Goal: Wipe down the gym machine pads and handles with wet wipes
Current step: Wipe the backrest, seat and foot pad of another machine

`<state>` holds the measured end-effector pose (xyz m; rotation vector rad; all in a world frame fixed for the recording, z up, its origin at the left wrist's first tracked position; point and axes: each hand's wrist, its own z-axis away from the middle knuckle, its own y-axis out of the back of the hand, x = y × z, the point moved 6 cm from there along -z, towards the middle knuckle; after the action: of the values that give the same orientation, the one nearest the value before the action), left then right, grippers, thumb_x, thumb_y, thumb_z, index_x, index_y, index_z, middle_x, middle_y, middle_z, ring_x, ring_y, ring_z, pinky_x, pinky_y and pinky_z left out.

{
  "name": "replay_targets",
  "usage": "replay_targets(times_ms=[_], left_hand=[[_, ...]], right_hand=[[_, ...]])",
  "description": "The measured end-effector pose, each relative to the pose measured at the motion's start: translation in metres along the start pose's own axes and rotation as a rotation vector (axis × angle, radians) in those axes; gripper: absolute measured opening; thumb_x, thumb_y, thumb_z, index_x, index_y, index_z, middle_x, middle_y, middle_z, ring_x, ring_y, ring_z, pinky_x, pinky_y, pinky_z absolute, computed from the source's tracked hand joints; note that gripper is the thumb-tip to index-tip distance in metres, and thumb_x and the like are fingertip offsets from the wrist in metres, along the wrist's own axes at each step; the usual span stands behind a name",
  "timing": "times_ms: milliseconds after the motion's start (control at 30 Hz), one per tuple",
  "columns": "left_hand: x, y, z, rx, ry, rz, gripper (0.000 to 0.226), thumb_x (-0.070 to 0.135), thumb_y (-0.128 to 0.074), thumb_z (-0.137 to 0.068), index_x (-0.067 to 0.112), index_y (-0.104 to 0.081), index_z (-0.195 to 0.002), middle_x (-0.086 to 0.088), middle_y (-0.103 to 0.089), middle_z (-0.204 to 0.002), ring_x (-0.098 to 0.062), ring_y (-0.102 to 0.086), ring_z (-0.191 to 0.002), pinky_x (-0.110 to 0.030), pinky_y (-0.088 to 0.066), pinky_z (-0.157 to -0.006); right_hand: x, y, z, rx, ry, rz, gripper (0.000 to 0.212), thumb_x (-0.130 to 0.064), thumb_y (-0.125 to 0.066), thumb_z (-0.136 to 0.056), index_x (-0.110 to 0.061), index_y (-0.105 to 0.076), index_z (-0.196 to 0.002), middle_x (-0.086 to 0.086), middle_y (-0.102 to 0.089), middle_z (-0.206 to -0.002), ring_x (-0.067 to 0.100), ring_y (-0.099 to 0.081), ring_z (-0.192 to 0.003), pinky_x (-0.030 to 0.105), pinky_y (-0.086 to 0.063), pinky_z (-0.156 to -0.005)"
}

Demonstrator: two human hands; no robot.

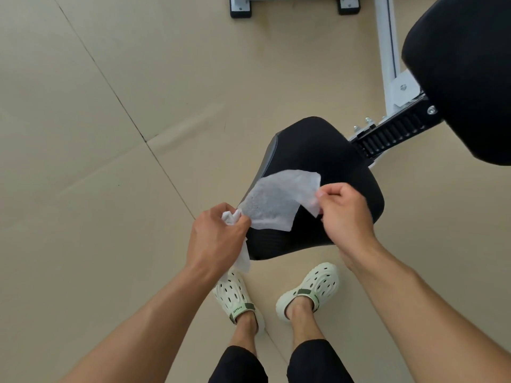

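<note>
White and thin, the wet wipe (272,203) hangs stretched between your two hands (282,217) just above the front of the black seat pad (331,161), so by my reading you are at the unfolding step, with the wiping not yet begun. Your right hand (343,214) pinches its upper corner, while your left hand (218,239) pinches the other end and also grips a bunched wad of wipe (231,218). Next, lay it flat on the pad and press.

Beige seamed floor (96,161) carries the white machine frame (387,51) beyond the hands and pale clogs (309,288) beneath them.
</note>
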<state>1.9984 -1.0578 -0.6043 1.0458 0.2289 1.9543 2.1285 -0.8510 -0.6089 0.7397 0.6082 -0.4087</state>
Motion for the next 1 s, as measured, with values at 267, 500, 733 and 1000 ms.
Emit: replay_targets(times_ms=[267, 500, 733, 1000], left_hand=[[0.001, -0.003, -0.001, -0.106, -0.013, -0.016, 0.020, 0.032, -0.066, -0.086, 0.019, -0.066, -0.071, -0.002, -0.069, -0.068, -0.017, -0.067, -0.064, -0.031, -0.052, -0.056], [-0.016, -0.004, 0.008, -0.158, 0.040, -0.012, 0.024, 0.041, -0.077, -0.081, 0.023, -0.066, -0.069, 0.002, -0.070, -0.069, -0.013, -0.067, -0.063, -0.025, -0.050, -0.052], [-0.015, 0.005, 0.013, 0.016, 0.002, 0.083, 0.027, 0.049, -0.075, -0.083, 0.026, -0.065, -0.073, 0.002, -0.069, -0.071, -0.017, -0.067, -0.069, -0.037, -0.057, -0.060], [0.015, 0.003, -0.001, -0.007, -0.170, -0.436, 0.039, 0.059, -0.071, -0.080, 0.040, -0.056, -0.110, 0.013, -0.058, -0.085, -0.019, -0.057, -0.080, -0.032, -0.039, -0.065]], right_hand=[[-0.039, 0.019, -0.058, 0.155, 0.244, 0.243, 0.011, -0.029, -0.060, -0.102, -0.033, -0.068, -0.095, -0.017, -0.067, -0.088, 0.010, -0.065, -0.089, 0.031, -0.053, -0.078], [-0.058, -0.017, -0.036, 0.175, 0.498, 0.295, 0.034, -0.017, -0.061, -0.099, -0.021, -0.061, -0.133, -0.005, -0.055, -0.122, 0.016, -0.055, -0.116, 0.026, -0.043, -0.100], [-0.008, -0.031, 0.026, 0.309, 0.429, 0.056, 0.044, -0.034, -0.068, -0.098, -0.017, -0.050, -0.135, -0.009, -0.047, -0.140, 0.008, -0.046, -0.130, 0.031, -0.046, -0.107], [-0.009, -0.012, -0.047, -0.028, -0.016, 0.342, 0.041, -0.047, -0.075, -0.087, -0.026, -0.063, -0.119, -0.005, -0.059, -0.125, 0.019, -0.057, -0.119, 0.039, -0.050, -0.097]])
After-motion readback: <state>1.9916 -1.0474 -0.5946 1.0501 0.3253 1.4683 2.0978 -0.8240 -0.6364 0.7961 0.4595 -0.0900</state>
